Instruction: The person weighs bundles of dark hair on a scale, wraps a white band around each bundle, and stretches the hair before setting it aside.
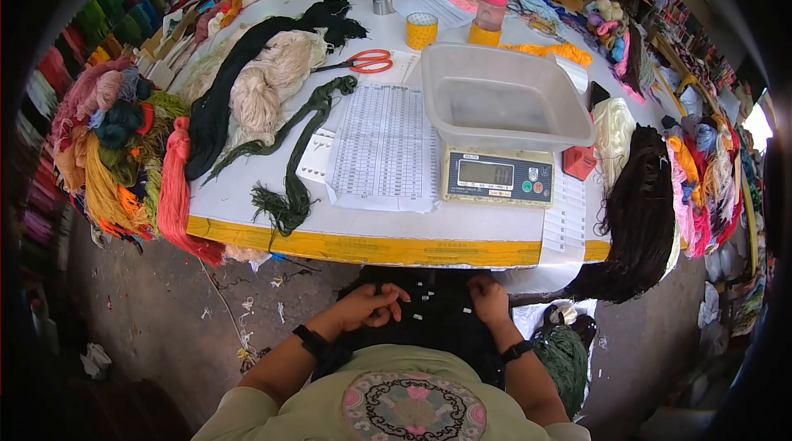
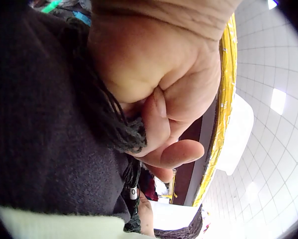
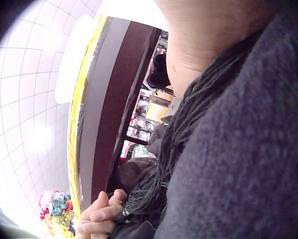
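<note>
Over the dark-clothed lap runs a dark yarn skein [image 3: 186, 119] with several small white tags [image 2: 134, 193] on its strands. My left hand [image 1: 371, 306] is above the lap, just beyond the table's front edge. In the left wrist view its curled fingers [image 2: 156, 124] grip the strands, while one finger sticks out. My right hand [image 1: 489, 302] rests at the other side of the lap, against the same yarn. Its fingers are hidden in the right wrist view, which shows only the palm side near the wrist, so I cannot tell whether they hold the strands.
Ahead is a table with a yellow-taped edge [image 1: 396, 253]. On it are a digital scale [image 1: 497, 177] under a plastic tub [image 1: 505, 103], printed sheets [image 1: 386, 144], orange-handled scissors [image 1: 371, 61] and a green yarn hank [image 1: 301, 160]. Black yarn [image 1: 635, 210] hangs off the right edge.
</note>
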Demonstrator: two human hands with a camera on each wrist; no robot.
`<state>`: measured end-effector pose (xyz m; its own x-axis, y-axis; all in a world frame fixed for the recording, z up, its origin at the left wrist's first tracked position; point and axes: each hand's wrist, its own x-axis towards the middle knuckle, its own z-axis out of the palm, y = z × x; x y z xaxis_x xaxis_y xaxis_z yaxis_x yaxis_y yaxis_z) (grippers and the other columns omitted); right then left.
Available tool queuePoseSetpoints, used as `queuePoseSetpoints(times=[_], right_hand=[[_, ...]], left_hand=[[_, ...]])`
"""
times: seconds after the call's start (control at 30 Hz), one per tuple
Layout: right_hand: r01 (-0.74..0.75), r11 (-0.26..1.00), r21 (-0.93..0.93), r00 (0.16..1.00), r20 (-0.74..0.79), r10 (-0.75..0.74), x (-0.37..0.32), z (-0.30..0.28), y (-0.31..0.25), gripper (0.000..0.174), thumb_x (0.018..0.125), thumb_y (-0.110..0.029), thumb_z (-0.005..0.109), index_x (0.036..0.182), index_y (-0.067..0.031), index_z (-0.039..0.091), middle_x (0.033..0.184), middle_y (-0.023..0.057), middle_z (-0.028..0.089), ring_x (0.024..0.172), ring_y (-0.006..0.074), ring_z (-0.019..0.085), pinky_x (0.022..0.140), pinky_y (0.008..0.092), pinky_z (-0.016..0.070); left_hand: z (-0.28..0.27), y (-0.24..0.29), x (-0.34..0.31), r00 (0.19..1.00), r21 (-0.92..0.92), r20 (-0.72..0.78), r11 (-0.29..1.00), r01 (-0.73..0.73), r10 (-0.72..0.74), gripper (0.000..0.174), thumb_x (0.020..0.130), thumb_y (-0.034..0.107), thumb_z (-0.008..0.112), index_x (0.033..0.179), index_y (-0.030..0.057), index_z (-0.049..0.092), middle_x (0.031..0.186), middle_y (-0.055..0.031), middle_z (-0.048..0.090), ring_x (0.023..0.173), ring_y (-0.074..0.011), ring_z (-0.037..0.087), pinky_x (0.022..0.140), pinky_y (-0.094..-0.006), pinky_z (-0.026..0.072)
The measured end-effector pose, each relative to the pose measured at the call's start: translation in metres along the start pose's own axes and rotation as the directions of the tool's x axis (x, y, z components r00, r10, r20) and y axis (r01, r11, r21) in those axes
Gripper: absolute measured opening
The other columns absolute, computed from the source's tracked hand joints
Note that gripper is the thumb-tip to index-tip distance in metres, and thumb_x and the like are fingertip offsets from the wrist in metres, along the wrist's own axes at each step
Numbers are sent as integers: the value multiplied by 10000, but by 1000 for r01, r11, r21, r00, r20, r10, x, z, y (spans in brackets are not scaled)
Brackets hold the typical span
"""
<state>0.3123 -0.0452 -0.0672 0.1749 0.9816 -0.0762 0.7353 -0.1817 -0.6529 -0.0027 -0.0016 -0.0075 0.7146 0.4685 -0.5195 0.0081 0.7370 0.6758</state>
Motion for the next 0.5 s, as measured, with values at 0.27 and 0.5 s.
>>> queuePoseSetpoints(times=[0.27, 0.5], right_hand=[[-1, 1000, 15, 1000, 0, 1, 0, -1, -1, 128, 843, -155, 615, 902, -101, 715, 922, 159, 702, 877, 361, 676, 779, 433, 537], [0, 1000, 14, 1000, -4, 0, 0, -1, -1, 122, 843, -157, 616, 897, -106, 712, 936, 163, 697, 889, 367, 671, 787, 435, 534]], left_hand=[[0, 1, 0, 1000, 7, 2, 1000, -3, 3, 327, 1053, 293, 458, 1222, 31, 557, 826, -105, 646, 456, -70, 411, 390, -203, 249], [0, 1, 0, 1000, 4, 6, 1000, -2, 2, 330, 1052, 297, 457, 1223, 34, 558, 831, -105, 646, 460, -70, 418, 392, -203, 252]])
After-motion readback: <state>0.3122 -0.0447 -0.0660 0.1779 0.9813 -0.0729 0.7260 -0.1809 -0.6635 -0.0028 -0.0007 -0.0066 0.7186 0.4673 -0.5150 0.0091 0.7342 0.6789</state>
